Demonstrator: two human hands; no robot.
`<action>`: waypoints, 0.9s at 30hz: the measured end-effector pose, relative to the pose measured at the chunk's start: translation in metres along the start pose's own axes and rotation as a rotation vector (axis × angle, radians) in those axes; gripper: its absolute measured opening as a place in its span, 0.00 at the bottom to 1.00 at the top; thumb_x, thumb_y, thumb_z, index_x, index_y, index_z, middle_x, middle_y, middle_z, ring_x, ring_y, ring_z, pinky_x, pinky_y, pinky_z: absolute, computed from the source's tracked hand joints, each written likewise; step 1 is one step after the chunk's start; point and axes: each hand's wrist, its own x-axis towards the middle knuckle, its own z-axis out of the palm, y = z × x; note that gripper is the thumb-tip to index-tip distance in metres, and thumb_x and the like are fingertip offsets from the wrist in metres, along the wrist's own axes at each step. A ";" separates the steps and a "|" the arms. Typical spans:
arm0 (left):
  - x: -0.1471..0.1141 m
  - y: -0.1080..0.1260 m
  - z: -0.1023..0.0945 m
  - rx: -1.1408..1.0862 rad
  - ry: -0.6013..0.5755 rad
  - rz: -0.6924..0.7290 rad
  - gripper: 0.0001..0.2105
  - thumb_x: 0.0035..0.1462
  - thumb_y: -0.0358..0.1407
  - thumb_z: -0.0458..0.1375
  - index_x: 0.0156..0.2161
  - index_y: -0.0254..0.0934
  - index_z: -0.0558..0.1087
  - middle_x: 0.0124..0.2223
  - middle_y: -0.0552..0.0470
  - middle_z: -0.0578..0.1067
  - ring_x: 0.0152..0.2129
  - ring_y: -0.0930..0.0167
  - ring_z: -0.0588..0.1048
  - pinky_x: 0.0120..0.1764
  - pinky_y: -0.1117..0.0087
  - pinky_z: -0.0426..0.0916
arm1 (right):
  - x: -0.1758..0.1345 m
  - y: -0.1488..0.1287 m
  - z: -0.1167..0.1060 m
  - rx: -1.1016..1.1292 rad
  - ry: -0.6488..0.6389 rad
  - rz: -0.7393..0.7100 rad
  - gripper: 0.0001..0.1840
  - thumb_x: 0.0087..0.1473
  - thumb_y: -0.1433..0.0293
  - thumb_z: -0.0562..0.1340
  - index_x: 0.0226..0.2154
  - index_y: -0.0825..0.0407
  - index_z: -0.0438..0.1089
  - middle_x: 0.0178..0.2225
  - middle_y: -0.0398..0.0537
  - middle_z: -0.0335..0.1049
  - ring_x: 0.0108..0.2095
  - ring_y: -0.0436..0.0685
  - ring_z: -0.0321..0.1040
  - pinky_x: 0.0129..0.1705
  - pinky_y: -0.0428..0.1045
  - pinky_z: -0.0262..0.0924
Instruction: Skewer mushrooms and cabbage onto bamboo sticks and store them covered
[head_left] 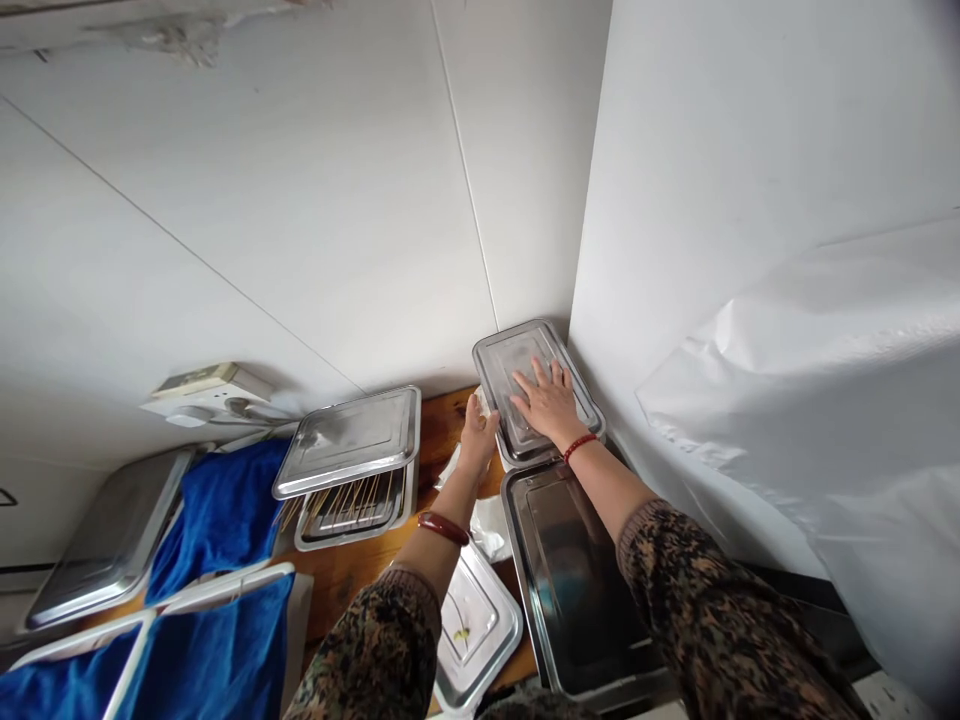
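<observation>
My right hand (549, 400) lies flat with spread fingers on a metal tray lid (517, 355) in the corner by the wall. At that lid's left edge is my left hand (478, 437), thumb and fingers apart; whether it touches the rim I cannot tell. Beneath the lid, the rim of a container shows at the right. Directly in front of it stands a dark, shiny metal tray (581, 580), partly under my right arm. Some crumpled white paper or plastic (491, 528) lies below my left hand.
Left on the wooden table (439, 420), a lid (352, 440) rests askew over a tray holding thin sticks (367, 495). A tray (480, 635) with a small green scrap is near me. Blue cloths (225, 510) cover white-framed baskets. A socket box (214, 390) juts from the wall.
</observation>
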 end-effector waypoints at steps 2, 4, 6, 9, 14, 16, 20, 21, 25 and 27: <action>-0.010 -0.001 -0.011 0.023 0.071 0.005 0.38 0.56 0.41 0.64 0.68 0.46 0.51 0.69 0.41 0.57 0.63 0.62 0.62 0.55 0.66 0.63 | 0.009 0.003 0.005 -0.001 -0.031 0.052 0.30 0.62 0.51 0.52 0.63 0.42 0.61 0.70 0.48 0.46 0.69 0.77 0.35 0.65 0.72 0.31; -0.026 -0.004 -0.025 0.040 0.121 -0.021 0.38 0.56 0.42 0.63 0.67 0.45 0.52 0.68 0.38 0.59 0.59 0.60 0.67 0.54 0.63 0.64 | 0.013 0.004 0.007 0.005 -0.054 0.075 0.30 0.62 0.50 0.51 0.63 0.41 0.61 0.70 0.48 0.46 0.69 0.77 0.35 0.65 0.72 0.31; -0.045 -0.009 -0.041 0.047 0.151 -0.062 0.37 0.56 0.43 0.63 0.67 0.44 0.53 0.66 0.37 0.62 0.54 0.60 0.71 0.52 0.61 0.65 | 0.012 0.004 0.007 0.019 -0.061 0.095 0.30 0.63 0.50 0.51 0.64 0.41 0.60 0.71 0.48 0.45 0.69 0.76 0.34 0.65 0.73 0.30; -0.079 -0.019 -0.067 0.038 0.173 -0.119 0.35 0.55 0.44 0.64 0.66 0.44 0.57 0.62 0.38 0.66 0.48 0.62 0.75 0.49 0.62 0.66 | 0.006 0.002 0.004 0.019 -0.072 0.100 0.31 0.63 0.50 0.51 0.64 0.42 0.59 0.71 0.48 0.43 0.69 0.77 0.34 0.64 0.74 0.31; -0.130 -0.035 -0.110 0.023 0.219 -0.202 0.33 0.53 0.44 0.65 0.63 0.43 0.62 0.54 0.42 0.73 0.45 0.64 0.77 0.48 0.63 0.67 | -0.006 -0.001 -0.007 -0.037 -0.108 0.014 0.30 0.63 0.52 0.51 0.64 0.43 0.59 0.71 0.50 0.42 0.69 0.77 0.35 0.64 0.72 0.34; -0.146 -0.039 -0.124 0.017 0.245 -0.232 0.33 0.53 0.43 0.65 0.63 0.44 0.62 0.55 0.43 0.73 0.46 0.64 0.76 0.48 0.64 0.67 | -0.011 -0.003 -0.012 -0.061 -0.111 0.003 0.31 0.63 0.53 0.52 0.64 0.45 0.58 0.71 0.52 0.43 0.68 0.77 0.37 0.64 0.72 0.35; -0.178 -0.049 -0.145 -0.013 0.298 -0.270 0.31 0.55 0.44 0.64 0.62 0.45 0.62 0.59 0.41 0.71 0.47 0.63 0.76 0.48 0.64 0.67 | -0.020 -0.011 -0.020 -0.089 -0.069 -0.004 0.31 0.64 0.53 0.50 0.65 0.47 0.56 0.70 0.55 0.44 0.68 0.76 0.38 0.64 0.72 0.37; -0.187 -0.053 -0.149 -0.021 0.310 -0.276 0.30 0.55 0.44 0.64 0.62 0.45 0.63 0.59 0.41 0.71 0.47 0.63 0.76 0.48 0.64 0.67 | -0.022 -0.013 -0.020 -0.092 -0.059 -0.011 0.32 0.64 0.53 0.49 0.66 0.47 0.55 0.70 0.56 0.44 0.68 0.76 0.38 0.64 0.71 0.37; -0.226 -0.074 -0.163 -0.054 0.344 -0.322 0.31 0.54 0.45 0.65 0.61 0.44 0.64 0.56 0.41 0.73 0.43 0.63 0.79 0.47 0.63 0.69 | -0.027 -0.014 -0.010 -0.121 -0.085 -0.017 0.32 0.63 0.52 0.51 0.65 0.47 0.56 0.70 0.57 0.45 0.67 0.77 0.40 0.63 0.72 0.38; -0.245 -0.087 -0.170 -0.073 0.358 -0.355 0.32 0.53 0.45 0.66 0.61 0.43 0.64 0.54 0.40 0.75 0.41 0.63 0.79 0.46 0.63 0.70 | -0.028 -0.011 0.000 -0.146 -0.081 -0.016 0.32 0.62 0.52 0.52 0.64 0.47 0.57 0.69 0.57 0.46 0.67 0.78 0.41 0.61 0.73 0.40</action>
